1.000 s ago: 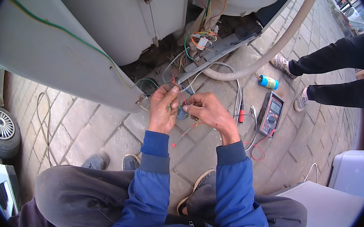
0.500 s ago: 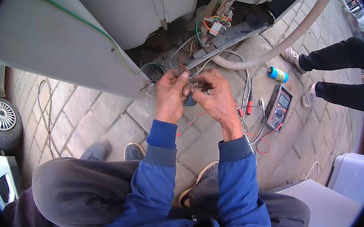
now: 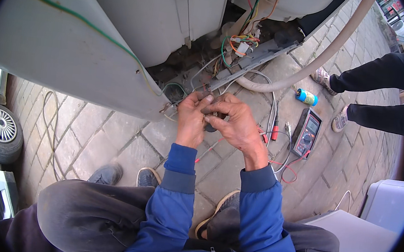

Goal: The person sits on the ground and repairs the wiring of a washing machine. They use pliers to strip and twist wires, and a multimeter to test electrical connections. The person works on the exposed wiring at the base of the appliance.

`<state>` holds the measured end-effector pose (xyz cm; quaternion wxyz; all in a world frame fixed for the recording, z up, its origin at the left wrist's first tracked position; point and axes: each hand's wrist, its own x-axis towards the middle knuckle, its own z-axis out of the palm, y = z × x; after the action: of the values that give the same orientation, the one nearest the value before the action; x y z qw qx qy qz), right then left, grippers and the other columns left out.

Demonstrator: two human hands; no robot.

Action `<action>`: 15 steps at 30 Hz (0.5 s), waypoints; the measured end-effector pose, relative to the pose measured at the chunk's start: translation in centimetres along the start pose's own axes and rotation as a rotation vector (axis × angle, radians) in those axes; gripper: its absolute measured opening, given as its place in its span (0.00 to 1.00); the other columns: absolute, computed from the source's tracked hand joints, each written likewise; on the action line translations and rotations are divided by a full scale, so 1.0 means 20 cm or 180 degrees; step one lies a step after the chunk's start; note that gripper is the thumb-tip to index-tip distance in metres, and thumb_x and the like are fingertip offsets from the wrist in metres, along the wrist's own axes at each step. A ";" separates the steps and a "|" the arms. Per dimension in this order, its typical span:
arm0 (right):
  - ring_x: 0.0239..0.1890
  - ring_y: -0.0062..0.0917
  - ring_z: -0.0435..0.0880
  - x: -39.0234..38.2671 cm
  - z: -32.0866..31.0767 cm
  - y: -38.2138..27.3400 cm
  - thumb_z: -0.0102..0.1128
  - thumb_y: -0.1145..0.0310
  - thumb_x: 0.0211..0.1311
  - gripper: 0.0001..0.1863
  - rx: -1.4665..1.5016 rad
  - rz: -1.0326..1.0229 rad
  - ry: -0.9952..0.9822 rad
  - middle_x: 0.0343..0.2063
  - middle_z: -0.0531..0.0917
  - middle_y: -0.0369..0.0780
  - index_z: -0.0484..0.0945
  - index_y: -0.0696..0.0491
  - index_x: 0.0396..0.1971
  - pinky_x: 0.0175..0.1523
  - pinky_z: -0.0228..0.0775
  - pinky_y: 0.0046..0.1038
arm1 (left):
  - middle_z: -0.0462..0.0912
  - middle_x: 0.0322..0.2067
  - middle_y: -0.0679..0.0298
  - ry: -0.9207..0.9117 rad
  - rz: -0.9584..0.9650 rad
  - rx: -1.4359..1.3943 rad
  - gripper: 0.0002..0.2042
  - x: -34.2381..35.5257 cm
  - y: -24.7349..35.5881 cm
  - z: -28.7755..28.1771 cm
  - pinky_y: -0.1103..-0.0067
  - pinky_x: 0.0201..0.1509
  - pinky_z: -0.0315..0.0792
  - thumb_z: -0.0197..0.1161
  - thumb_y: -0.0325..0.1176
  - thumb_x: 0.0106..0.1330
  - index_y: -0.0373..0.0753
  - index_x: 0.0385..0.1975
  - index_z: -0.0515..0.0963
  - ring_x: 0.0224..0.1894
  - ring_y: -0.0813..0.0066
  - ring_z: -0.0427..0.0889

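Head view: small dark part (image 3: 211,118) pinched between left hand (image 3: 191,120) and right hand (image 3: 234,124), both narrowed on it, held closer to the knees than a second ago, off the white appliance's (image 3: 97,39) loose wiring (image 3: 239,40) at 12 o'clock. At 3 o'clock multimeter (image 3: 307,133) with red probe (image 3: 275,132); blue capacitor (image 3: 307,97) and grey hose (image 3: 313,64) at 1 o'clock, a bystander's legs (image 3: 379,101) beyond; wires (image 3: 195,75) crowding the gap.

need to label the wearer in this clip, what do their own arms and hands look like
Both hands are bare, with no gloves, rings or watch visible: left hand, right hand. Each forearm is covered by a blue jacket sleeve ending in a darker blue ribbed cuff at the wrist. No markings show on the sleeves.
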<state>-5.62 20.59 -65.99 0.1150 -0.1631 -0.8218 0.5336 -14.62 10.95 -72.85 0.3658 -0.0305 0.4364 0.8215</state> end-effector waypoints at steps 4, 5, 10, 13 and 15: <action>0.32 0.28 0.78 0.00 0.03 -0.01 0.70 0.78 0.52 0.11 -0.0242 -0.0246 0.0112 0.30 0.78 0.39 0.87 0.57 0.37 0.39 0.72 0.29 | 0.84 0.35 0.63 0.0027 -0.0016 0.0011 0.02 0.01 0.00 -0.01 0.83 0.35 0.78 0.62 0.24 0.72 0.34 0.40 0.77 0.34 0.78 0.84; 0.32 0.29 0.79 0.00 0.03 -0.01 0.70 0.78 0.52 0.10 -0.0211 -0.0277 0.0162 0.30 0.78 0.40 0.86 0.57 0.37 0.39 0.73 0.29 | 0.84 0.35 0.63 0.0050 -0.0009 -0.0013 0.02 0.01 0.00 -0.02 0.83 0.35 0.78 0.62 0.24 0.72 0.34 0.40 0.77 0.34 0.78 0.84; 0.33 0.33 0.82 0.00 0.07 -0.01 0.68 0.78 0.53 0.08 -0.0175 -0.0601 0.0483 0.31 0.80 0.42 0.85 0.59 0.35 0.38 0.75 0.31 | 0.84 0.35 0.63 -0.0010 0.0022 -0.0283 0.01 0.02 0.01 -0.02 0.81 0.37 0.80 0.61 0.24 0.72 0.34 0.39 0.78 0.34 0.78 0.84; 0.34 0.35 0.84 0.00 0.12 0.00 0.68 0.78 0.54 0.07 -0.0498 -0.0646 0.0655 0.33 0.82 0.43 0.85 0.60 0.34 0.39 0.76 0.30 | 0.85 0.35 0.63 0.0018 0.0038 -0.0387 0.01 0.03 0.00 -0.03 0.81 0.38 0.81 0.62 0.25 0.72 0.35 0.37 0.79 0.34 0.77 0.85; 0.34 0.35 0.85 0.00 0.14 0.01 0.67 0.78 0.53 0.07 -0.0642 -0.0706 0.0693 0.34 0.83 0.44 0.84 0.60 0.33 0.40 0.77 0.29 | 0.85 0.35 0.63 0.0071 -0.0052 -0.0551 0.02 0.03 0.00 -0.03 0.81 0.38 0.81 0.62 0.25 0.72 0.36 0.37 0.80 0.34 0.77 0.85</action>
<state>-6.63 18.41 -67.23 0.2445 -0.1390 -0.8668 0.4118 -15.21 10.99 -73.48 0.3637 -0.0748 0.3675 0.8527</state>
